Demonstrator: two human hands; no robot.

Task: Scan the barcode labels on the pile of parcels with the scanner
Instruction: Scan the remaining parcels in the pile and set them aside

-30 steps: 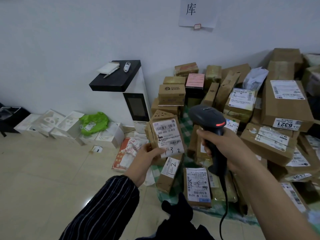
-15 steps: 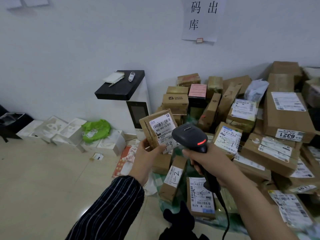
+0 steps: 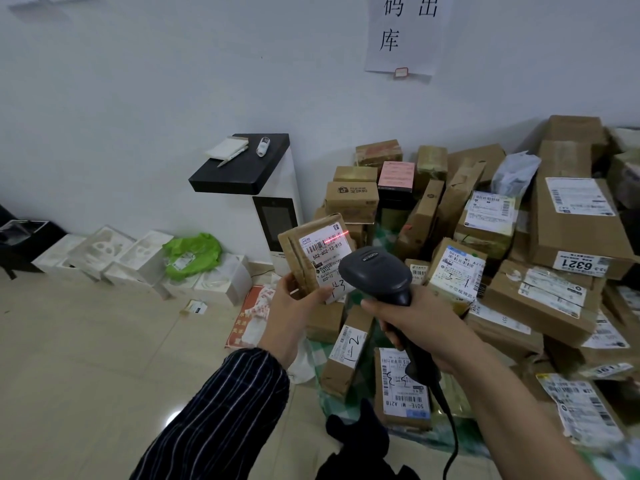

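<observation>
Both hands grasping: left hand [image 3: 294,306] pinches parcel [image 3: 323,252] at lower edge, right hand [image 3: 419,323] wraps scanner [image 3: 375,271]; floor [image 3: 104,358] open leftward.

A long sleeve [image 3: 221,417] covers the left arm. It is dark navy or black with thin white stripes running lengthwise, comes in from seven o'clock and ends at the wrist below the left hand [image 3: 294,306]. The right forearm [image 3: 502,403], from five o'clock, is bare. Rumpled black cloth [image 3: 356,441] sits at six o'clock; whether it's clothing, I can't tell.

Parcel depot/stockrm, heap of labelled cartons [image 3: 485,258] on floor, handwritten wall sign [image 3: 405,32], self-serve kiosk [image 3: 277,202]
</observation>
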